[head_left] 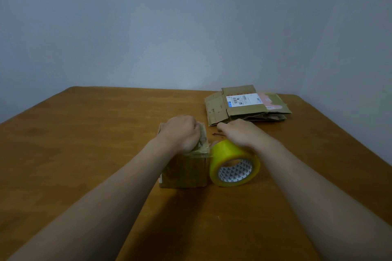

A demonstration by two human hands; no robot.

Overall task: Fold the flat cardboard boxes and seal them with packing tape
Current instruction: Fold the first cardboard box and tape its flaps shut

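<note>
My left hand (pixel 182 133) sits on top of the small brown box (pixel 183 167) near the middle of the wooden counter (pixel 84 133). The knuckles are up and the fingers are curled down over the top's right-hand edge, so this grip is closed on the box. The box stands square to me, with one plain face turned toward 6 o'clock. Its sides run from 6 to 12 o'clock, and I cannot tell which of its sides is the longest. The cardboard looks worn and creased. Clear tape is crinkled along the top right edge, with loose wisps sticking out toward 3 o'clock.

At the box's 3 o'clock, touching it, stands the yellow tape roll (pixel 234 163) on its rim. Its hollow core, printed white with dark triangles, faces me at roughly 5 o'clock, and the axis runs back toward 11. My right hand (pixel 239 133) lies just behind the roll's top, back upward, with the fingers reaching toward 10 o'clock. The roll hides the palm, so I cannot tell whether this grip is closed on anything.

A small reddish object (pixel 216 134), too small to identify, lies beneath those fingertips. At 1 o'clock from the box, a stack of flat boxes (pixel 246 105) lies near the counter's far edge, its top sheet bearing a white shipping label.
</note>
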